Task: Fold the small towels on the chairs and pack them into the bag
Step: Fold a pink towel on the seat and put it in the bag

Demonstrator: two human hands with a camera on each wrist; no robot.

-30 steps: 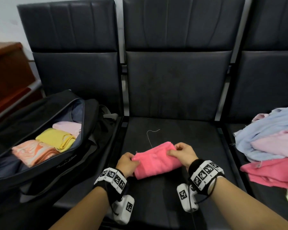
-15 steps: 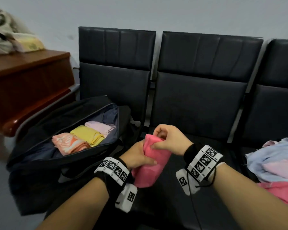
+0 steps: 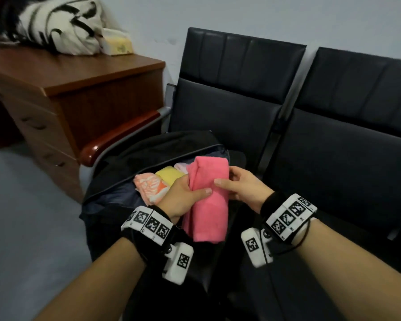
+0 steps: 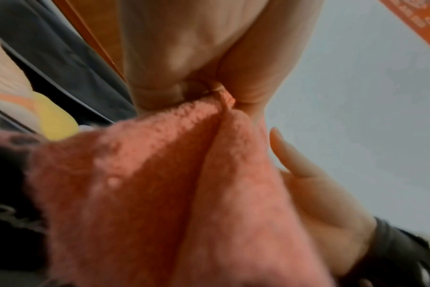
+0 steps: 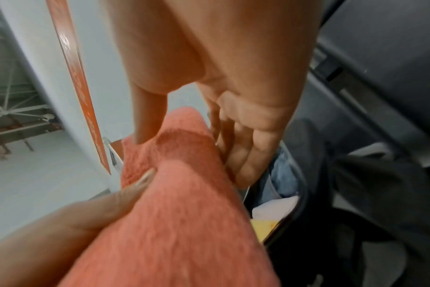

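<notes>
A folded pink towel [image 3: 208, 200] hangs upright over the open black bag [image 3: 116, 181], which sits on the left chair. My left hand [image 3: 185, 195] grips the towel's left side with the thumb across its front. On the towel's right side, my right hand [image 3: 232, 186] pinches it between thumb and fingers. Inside the bag lie an orange-and-white towel [image 3: 151, 188], a yellow towel [image 3: 169, 174] and a pale pink towel [image 3: 182, 166]. The left wrist view shows the pink towel [image 4: 160, 194] bunched under my fingers. In the right wrist view my thumb presses the pink towel [image 5: 184, 213].
A wooden desk [image 3: 79, 89] stands left of the chairs, with a black-and-white bag [image 3: 60, 26] and a tissue box [image 3: 116, 42] on it. A wooden armrest [image 3: 116, 137] borders the black bag. The black seat [image 3: 357, 170] on the right is bare. Grey floor lies at the left.
Both hands lifted the pink towel off the middle seat and carried it left, over the bag. My view swung left, so the pile of unfolded towels dropped out of sight.
</notes>
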